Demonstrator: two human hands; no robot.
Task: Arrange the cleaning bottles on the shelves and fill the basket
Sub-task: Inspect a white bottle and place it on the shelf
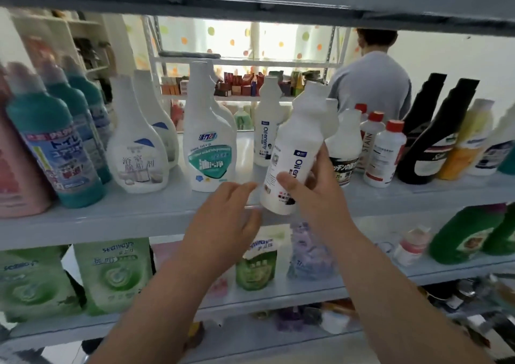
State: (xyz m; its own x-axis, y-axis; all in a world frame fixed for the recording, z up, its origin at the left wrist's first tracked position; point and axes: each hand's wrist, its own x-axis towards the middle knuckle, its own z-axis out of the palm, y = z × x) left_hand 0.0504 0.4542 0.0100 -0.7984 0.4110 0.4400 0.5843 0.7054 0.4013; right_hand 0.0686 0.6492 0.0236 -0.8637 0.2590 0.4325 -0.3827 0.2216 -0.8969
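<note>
Grip: right hand (315, 185) wrapped round the lower body of a white "Oil enemy" bottle (295, 146), thumb across the label front, fingers behind. Left hand (223, 219): fingers loosely spread, holding nothing, just left of the bottle's base; contact cannot be told.

Item: white "Oil enemy" bottle, centre of the frame, tilted with its neck toward the upper right and its base over the front edge of the middle shelf (111, 219).

Handling, as judged: stiff moulded plastic with a smooth, possibly slippery skin. Moderate weight if full. Unlikely to break, but tall and easily tipped. Best held round the body below the shoulder, as here.

Neighbours: a matching "Oil enemy" bottle (266, 129) stands upright just behind it. To the left is a teal-labelled spray bottle (209, 141). To the right are red-capped white bottles (386, 152), then black bottles (434, 141).

Further out: teal toilet-cleaner bottles (50, 146) at left, green refill pouches (114, 274) at lower left. No basket is in view.
</note>
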